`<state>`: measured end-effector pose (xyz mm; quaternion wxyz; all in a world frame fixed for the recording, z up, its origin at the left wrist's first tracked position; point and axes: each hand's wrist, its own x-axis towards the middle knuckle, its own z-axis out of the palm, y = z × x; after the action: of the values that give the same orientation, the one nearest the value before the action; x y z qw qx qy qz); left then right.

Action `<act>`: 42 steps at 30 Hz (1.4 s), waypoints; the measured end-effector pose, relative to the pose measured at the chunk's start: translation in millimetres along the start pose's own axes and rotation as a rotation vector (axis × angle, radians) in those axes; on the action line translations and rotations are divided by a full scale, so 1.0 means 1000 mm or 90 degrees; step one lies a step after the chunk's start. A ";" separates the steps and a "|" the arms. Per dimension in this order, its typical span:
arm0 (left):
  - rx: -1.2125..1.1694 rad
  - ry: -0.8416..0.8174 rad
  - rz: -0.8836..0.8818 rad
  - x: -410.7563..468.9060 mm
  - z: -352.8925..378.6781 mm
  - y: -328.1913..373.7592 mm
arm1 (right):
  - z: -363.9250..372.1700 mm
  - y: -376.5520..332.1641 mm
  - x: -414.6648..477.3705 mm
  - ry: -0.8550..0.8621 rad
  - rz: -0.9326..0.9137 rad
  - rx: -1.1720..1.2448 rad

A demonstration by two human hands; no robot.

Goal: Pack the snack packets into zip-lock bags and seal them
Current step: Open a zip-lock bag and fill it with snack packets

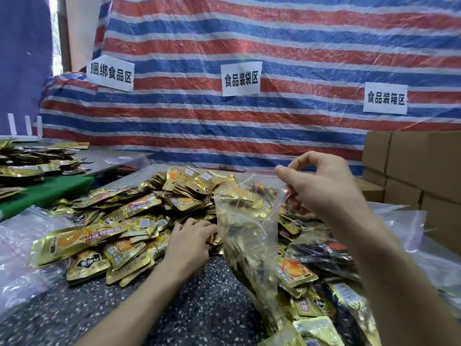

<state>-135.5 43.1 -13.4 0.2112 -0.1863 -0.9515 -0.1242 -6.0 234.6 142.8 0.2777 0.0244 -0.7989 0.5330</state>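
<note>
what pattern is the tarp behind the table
Red, blue and white horizontal stripes cover the tarp, clearest in the head view.

Food-packing workshop: zone signs (pixel 240 78) on tarp (pixel 274 46), stacked cartons (pixel 411 166), heaped packets (pixel 139 221).

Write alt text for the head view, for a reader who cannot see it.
The right hand holds up a clear zip-lock bag by its rim, while the left hand reaches into a pile of gold snack packets on a speckled table. Behind hangs a striped tarp with three paper signs.
</note>
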 end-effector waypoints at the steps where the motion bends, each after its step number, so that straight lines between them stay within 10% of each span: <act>1: -0.024 0.030 0.000 0.000 -0.002 0.002 | 0.000 0.000 0.000 0.001 0.000 0.000; 20: -0.918 0.505 -0.165 -0.003 -0.189 0.022 | 0.000 -0.005 -0.004 -0.020 0.006 0.013; 42: -0.457 0.250 0.062 -0.028 -0.150 0.106 | 0.007 -0.006 -0.006 0.056 -0.112 0.077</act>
<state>-16.0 82.8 122.4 0.3160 -0.2654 -0.7796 -0.4711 -2.0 224.4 142.6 0.3565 0.0876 -0.7472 0.5540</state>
